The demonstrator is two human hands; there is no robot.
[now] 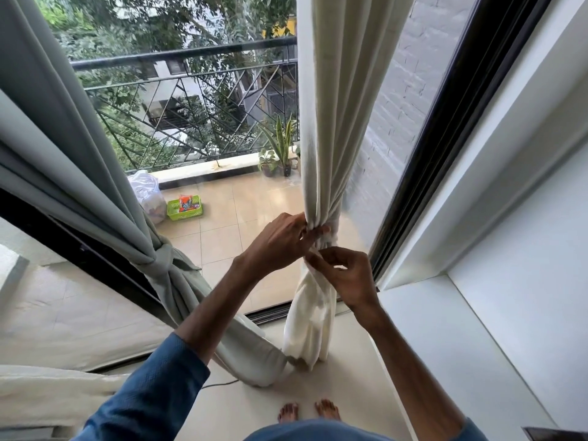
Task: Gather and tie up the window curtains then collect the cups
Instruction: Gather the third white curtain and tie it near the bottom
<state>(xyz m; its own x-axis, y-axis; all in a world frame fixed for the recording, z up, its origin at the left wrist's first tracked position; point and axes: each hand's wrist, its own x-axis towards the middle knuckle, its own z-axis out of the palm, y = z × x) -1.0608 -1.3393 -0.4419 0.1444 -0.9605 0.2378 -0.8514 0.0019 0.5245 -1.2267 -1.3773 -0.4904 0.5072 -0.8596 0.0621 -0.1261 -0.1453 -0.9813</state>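
head view — left-hand grip [280,240] and right-hand grip [346,275] both pinch the white curtain [334,122].

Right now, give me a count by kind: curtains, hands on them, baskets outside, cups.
Curtains: 2 (grey curtain, knotted; cream curtain, bunched)
Hands gripping the cream curtain: 2 (left hand, right hand)
Baskets: 1 (green basket on the balcony)
Cups: 0 in view
Total: 5
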